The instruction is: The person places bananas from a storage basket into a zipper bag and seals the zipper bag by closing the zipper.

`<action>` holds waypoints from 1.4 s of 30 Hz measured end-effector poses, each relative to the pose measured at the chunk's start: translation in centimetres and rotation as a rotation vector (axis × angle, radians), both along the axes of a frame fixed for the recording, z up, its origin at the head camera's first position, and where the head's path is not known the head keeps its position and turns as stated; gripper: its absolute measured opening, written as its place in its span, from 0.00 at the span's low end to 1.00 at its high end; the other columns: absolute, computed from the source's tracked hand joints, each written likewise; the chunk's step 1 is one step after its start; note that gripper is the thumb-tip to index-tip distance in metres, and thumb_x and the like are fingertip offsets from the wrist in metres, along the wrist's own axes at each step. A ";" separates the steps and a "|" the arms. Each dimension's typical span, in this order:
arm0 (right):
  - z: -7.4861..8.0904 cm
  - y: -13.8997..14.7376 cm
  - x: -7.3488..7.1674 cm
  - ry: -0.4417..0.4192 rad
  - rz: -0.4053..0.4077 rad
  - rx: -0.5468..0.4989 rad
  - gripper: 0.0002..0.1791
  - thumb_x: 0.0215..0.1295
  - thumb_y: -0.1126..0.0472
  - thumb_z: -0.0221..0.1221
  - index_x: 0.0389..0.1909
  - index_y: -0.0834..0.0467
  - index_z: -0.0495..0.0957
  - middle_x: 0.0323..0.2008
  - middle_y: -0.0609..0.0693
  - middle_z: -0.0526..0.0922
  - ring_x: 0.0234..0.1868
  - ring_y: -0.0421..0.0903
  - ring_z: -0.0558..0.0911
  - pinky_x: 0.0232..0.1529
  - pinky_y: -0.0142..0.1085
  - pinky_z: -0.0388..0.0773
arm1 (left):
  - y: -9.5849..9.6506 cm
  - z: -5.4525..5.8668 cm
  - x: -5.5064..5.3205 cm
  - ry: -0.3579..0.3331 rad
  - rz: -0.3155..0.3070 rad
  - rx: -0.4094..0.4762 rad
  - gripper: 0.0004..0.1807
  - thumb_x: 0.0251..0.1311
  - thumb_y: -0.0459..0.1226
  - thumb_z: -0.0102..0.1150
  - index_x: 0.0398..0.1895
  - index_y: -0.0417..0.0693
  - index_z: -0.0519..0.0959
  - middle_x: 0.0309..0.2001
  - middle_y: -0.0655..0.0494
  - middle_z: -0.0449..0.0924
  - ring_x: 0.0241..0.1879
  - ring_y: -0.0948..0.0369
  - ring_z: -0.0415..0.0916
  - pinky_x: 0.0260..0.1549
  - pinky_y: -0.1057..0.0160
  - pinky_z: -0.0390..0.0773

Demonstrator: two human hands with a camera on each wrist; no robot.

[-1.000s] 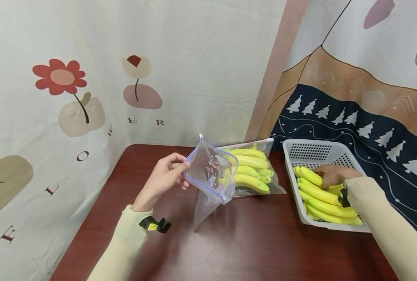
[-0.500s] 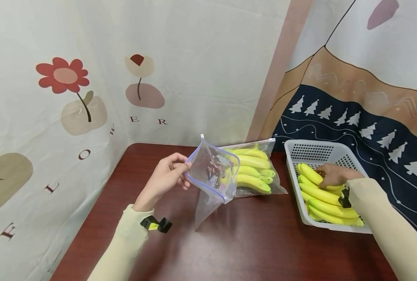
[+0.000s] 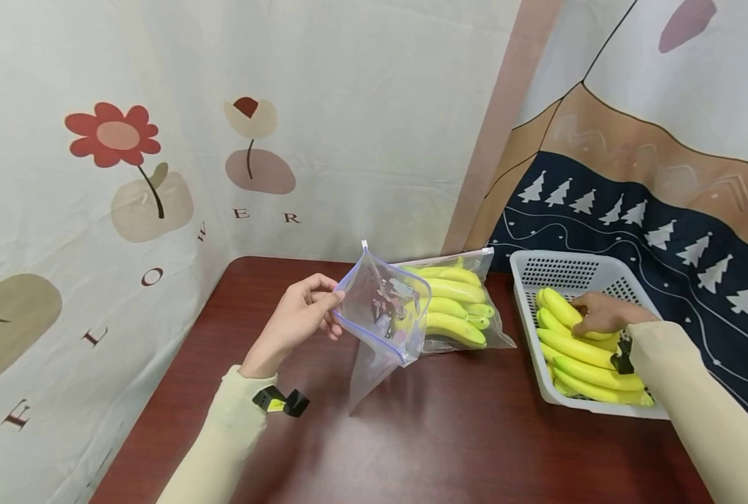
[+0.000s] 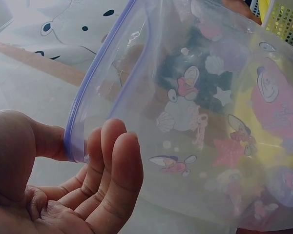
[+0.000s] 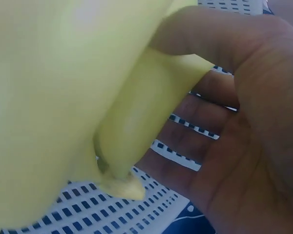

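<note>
My left hand (image 3: 294, 318) pinches the purple zip rim of a clear zip bag (image 3: 380, 308) between thumb and fingers. The mouth of this bag gapes toward me, and pink sea-creature prints show on its side (image 4: 185, 97) in the left wrist view. Over in the grey basket, my right hand (image 3: 607, 313) holds a yellow banana (image 5: 141, 112), with the thumb on one side and the fingers round the other. Several more bananas (image 3: 594, 374) lie under and in front of that hand. A larger blurred banana (image 5: 63, 97) fills the left of the right wrist view.
Behind the open bag, a second clear bag (image 3: 499, 329) with several bananas inside lies on the dark red table (image 3: 462, 434). The perforated basket (image 3: 525, 280) stands at the right, close to the printed cloth (image 3: 600, 175) at the back.
The banana at my right hand has shifted slightly right and up in the basket, along with the hand. My left hand keeps its pinch on the bag rim.
</note>
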State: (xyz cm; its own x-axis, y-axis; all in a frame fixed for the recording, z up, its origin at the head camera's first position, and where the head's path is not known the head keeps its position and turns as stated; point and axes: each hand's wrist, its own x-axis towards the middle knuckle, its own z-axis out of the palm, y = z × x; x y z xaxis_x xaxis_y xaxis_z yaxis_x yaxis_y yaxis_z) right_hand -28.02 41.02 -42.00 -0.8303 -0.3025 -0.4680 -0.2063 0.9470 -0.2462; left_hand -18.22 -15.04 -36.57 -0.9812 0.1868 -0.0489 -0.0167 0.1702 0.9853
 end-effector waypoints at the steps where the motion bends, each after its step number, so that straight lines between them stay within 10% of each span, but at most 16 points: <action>1: 0.1 0.0 0.0 0.010 -0.004 -0.008 0.34 0.57 0.55 0.67 0.59 0.74 0.74 0.47 0.63 0.83 0.44 0.54 0.79 0.49 0.51 0.80 | 0.0 0.0 0.0 0.000 0.001 -0.001 0.11 0.72 0.34 0.55 0.50 0.33 0.72 0.23 0.53 0.81 0.19 0.58 0.82 0.25 0.53 0.87; 10: 0.5 0.5 0.1 0.085 -0.013 -0.034 0.16 0.60 0.58 0.67 0.44 0.65 0.80 0.36 0.54 0.81 0.35 0.48 0.75 0.37 0.40 0.76 | -0.1 -0.1 0.0 0.002 -0.003 0.004 0.12 0.72 0.34 0.55 0.50 0.33 0.72 0.23 0.54 0.80 0.19 0.59 0.82 0.25 0.53 0.87; 22: 1.0 0.9 0.4 0.125 -0.083 -0.104 0.34 0.65 0.57 0.65 0.62 0.79 0.70 0.49 0.71 0.83 0.42 0.53 0.83 0.40 0.45 0.84 | -0.1 -0.1 -0.1 0.000 0.004 0.005 0.11 0.72 0.34 0.55 0.50 0.33 0.73 0.23 0.53 0.80 0.19 0.58 0.82 0.25 0.53 0.88; 42: 3.5 -1.0 2.4 0.190 -0.380 -0.308 0.49 0.72 0.32 0.52 0.74 0.69 0.59 0.66 0.71 0.70 0.63 0.67 0.73 0.60 0.60 0.74 | -0.3 -0.3 0.1 -0.011 0.007 0.004 0.12 0.73 0.33 0.55 0.51 0.33 0.72 0.23 0.54 0.80 0.19 0.59 0.82 0.26 0.54 0.88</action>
